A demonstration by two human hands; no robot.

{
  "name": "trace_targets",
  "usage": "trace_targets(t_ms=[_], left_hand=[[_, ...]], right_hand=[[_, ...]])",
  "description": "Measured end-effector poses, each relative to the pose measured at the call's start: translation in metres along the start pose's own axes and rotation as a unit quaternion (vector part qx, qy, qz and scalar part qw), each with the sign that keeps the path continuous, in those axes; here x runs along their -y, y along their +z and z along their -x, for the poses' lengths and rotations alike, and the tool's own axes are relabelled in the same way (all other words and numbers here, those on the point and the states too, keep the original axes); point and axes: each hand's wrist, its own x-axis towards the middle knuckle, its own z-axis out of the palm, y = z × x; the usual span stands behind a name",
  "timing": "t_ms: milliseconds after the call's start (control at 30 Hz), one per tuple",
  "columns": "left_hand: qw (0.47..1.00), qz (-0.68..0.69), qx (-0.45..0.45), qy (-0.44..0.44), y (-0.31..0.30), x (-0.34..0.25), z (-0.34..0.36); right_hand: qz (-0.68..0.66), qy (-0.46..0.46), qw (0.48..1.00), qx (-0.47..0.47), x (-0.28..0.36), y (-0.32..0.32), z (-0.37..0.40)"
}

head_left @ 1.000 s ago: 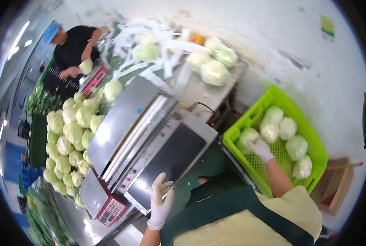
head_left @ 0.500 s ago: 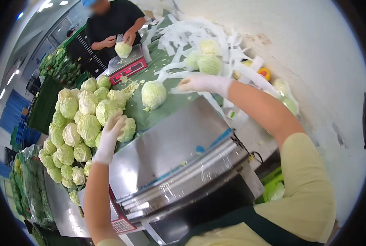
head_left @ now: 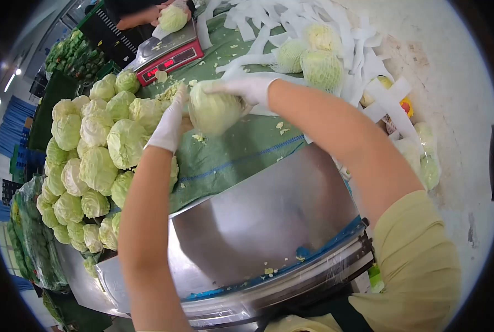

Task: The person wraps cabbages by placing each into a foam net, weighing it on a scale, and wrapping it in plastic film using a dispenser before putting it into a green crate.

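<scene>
My gloved right hand [head_left: 241, 90] grips a pale green cabbage [head_left: 216, 113] over its top and right side, with the fingers laid across the top. The cabbage is blurred by motion, over the green sheet [head_left: 236, 157]. My gloved left hand [head_left: 168, 126] is at the cabbage's left side, its fingers stretched out and the thumb apart. Whether it touches the cabbage cannot be made out. Left of that hand rises a pile of bare cabbages [head_left: 97, 169]. Cabbages in white netting [head_left: 321, 71] lie to the right, among loose white net sleeves [head_left: 258, 47].
A steel wrapping machine [head_left: 263, 221] stands directly before me, with leaf scraps on its front edge. Across the table, a co-worker's hands hold another cabbage [head_left: 173, 19] over a red scale [head_left: 169, 58]. The wall [head_left: 446, 110] bounds the right side.
My left hand has left the pile and moved up and right to the single cabbage. My right hand has moved left onto that cabbage. The view has shifted nearer the table.
</scene>
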Motion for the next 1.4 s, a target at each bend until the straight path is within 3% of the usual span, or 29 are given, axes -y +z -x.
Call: trace_targets(t_ms=[100,200,300,367,400,467,533,567,633,667,700,800,933,967,1033,1133,1233,1333,1367,1400], left_hand=[[0.968,-0.167,-0.002,0.187,0.009,-0.031,0.088],[0.907,-0.327,-0.052,0.260,0.022,-0.041,0.177],[0.912,-0.119,-0.001,0.392,0.052,-0.026,0.249],[0.882,-0.156,-0.023,0.443,0.059,-0.006,0.275],[0.869,-0.171,-0.033,0.463,0.059,0.011,0.287],[0.879,-0.136,-0.082,0.449,0.066,0.042,0.318],[0.897,0.026,-0.075,0.434,0.089,0.062,0.347],[0.874,-0.022,-0.096,0.476,0.084,0.085,0.347],[0.875,-0.014,-0.121,0.469,0.089,0.111,0.358],[0.875,-0.008,-0.133,0.466,0.090,0.123,0.361],[0.858,-0.088,-0.182,0.471,0.084,0.139,0.359],[0.823,-0.275,-0.204,0.453,0.073,0.141,0.378],[0.846,-0.268,-0.176,0.426,0.063,0.118,0.403],[0.808,-0.286,-0.229,0.461,0.066,0.118,0.404],[0.826,-0.198,-0.240,0.471,0.061,0.128,0.392],[0.815,-0.121,-0.299,0.482,0.073,0.125,0.387],[0.794,-0.103,-0.341,0.493,0.082,0.119,0.387],[0.774,-0.178,-0.378,0.477,0.077,0.115,0.383],[0.823,-0.057,-0.283,0.490,0.080,0.114,0.388],[0.819,-0.099,-0.293,0.483,0.078,0.108,0.391]], right_hand=[[-0.046,-0.051,0.997,0.037,0.020,0.004,0.043],[-0.003,-0.109,0.994,0.027,0.044,0.040,0.131],[0.023,-0.178,0.981,0.070,0.036,0.077,0.175],[-0.003,-0.245,0.967,0.075,0.024,0.107,0.199],[0.024,-0.286,0.958,0.025,0.014,0.123,0.215],[0.079,-0.362,0.926,-0.078,-0.007,0.152,0.246],[0.018,-0.388,0.914,-0.119,-0.035,0.181,0.267],[0.017,-0.402,0.903,-0.150,-0.048,0.195,0.276],[0.058,-0.445,0.859,-0.247,-0.073,0.217,0.282],[0.071,-0.436,0.862,-0.249,-0.080,0.222,0.282],[0.084,-0.424,0.866,-0.251,-0.085,0.227,0.283],[0.131,-0.405,0.865,-0.265,-0.102,0.234,0.273],[0.303,-0.394,0.825,-0.270,-0.099,0.246,0.281],[0.315,-0.385,0.828,-0.259,-0.096,0.248,0.288],[0.339,-0.370,0.831,-0.240,-0.091,0.250,0.298],[0.473,-0.384,0.747,-0.265,-0.089,0.252,0.301],[0.441,-0.414,0.745,-0.282,-0.087,0.262,0.301],[0.393,-0.411,0.756,-0.323,-0.092,0.273,0.295],[0.393,-0.405,0.762,-0.317,-0.089,0.274,0.295],[0.393,-0.399,0.768,-0.311,-0.085,0.275,0.297]])
